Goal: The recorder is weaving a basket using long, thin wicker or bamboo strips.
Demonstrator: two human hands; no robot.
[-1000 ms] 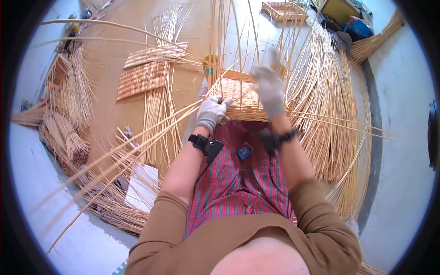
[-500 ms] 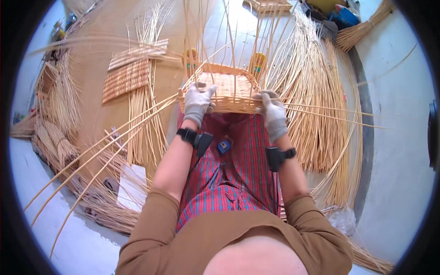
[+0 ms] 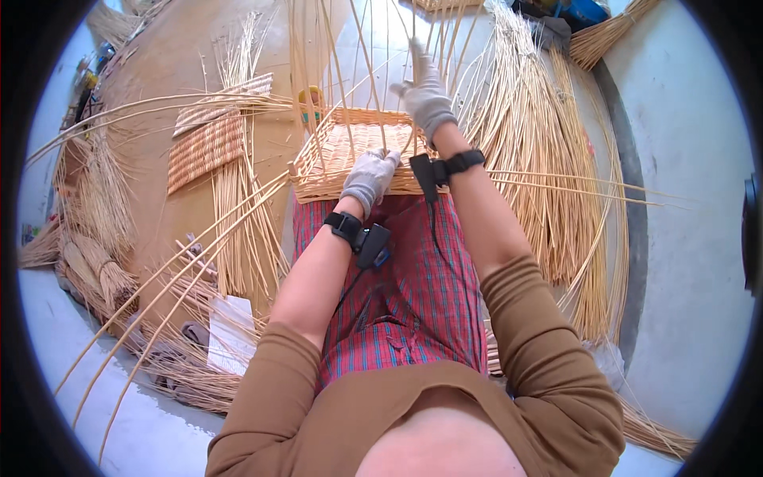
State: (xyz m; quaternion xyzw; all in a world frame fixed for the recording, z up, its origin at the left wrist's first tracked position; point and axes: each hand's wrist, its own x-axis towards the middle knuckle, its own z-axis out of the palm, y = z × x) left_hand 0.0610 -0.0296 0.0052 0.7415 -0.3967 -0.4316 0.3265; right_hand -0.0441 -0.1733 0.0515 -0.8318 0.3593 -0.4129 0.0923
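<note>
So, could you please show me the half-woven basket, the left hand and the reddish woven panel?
Half-woven basket (image 3: 322, 188): head view, on its near wall.
Left hand (image 3: 371, 176): head view, on its gloved back.
Reddish woven panel (image 3: 205, 153): head view, on its middle.

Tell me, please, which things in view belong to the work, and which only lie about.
In the work:
woven basket, its near rim gripped by the left hand
upright rods of the basket, the right hand near them

Apparently just lying about:
reddish-brown woven panel at the left
long rod bundle at the right
white sheet, lower left
</note>
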